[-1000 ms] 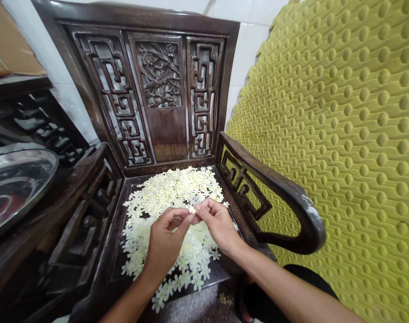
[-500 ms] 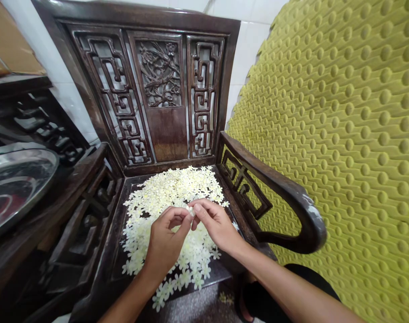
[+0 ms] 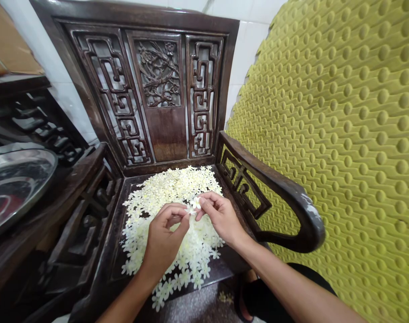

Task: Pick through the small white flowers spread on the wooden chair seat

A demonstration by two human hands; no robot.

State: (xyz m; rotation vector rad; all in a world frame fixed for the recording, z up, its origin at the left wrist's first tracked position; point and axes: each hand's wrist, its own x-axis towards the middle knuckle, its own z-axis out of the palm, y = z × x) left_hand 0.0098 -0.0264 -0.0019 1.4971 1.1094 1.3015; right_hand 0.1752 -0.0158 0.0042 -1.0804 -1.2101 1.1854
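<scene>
A heap of small white and pale yellow flowers [image 3: 172, 188] covers the seat of a dark carved wooden chair [image 3: 164, 103]. Over the heap, my left hand [image 3: 164, 240] and my right hand [image 3: 221, 217] meet fingertip to fingertip. Between them they pinch one small white flower [image 3: 192, 207]. Both wrists hover above the front half of the seat, and my hands hide part of the heap.
A curved chair armrest [image 3: 274, 188] runs close by my right forearm. A yellow bumpy foam sheet [image 3: 342, 125] fills the right side. A steel basin [image 3: 15, 184] sits on dark furniture at the left. A few flowers [image 3: 224, 297] lie on the floor.
Both hands have shifted slightly up and away over the heap, still pinching the flower between them. The flower now shows more clearly between the fingertips.
</scene>
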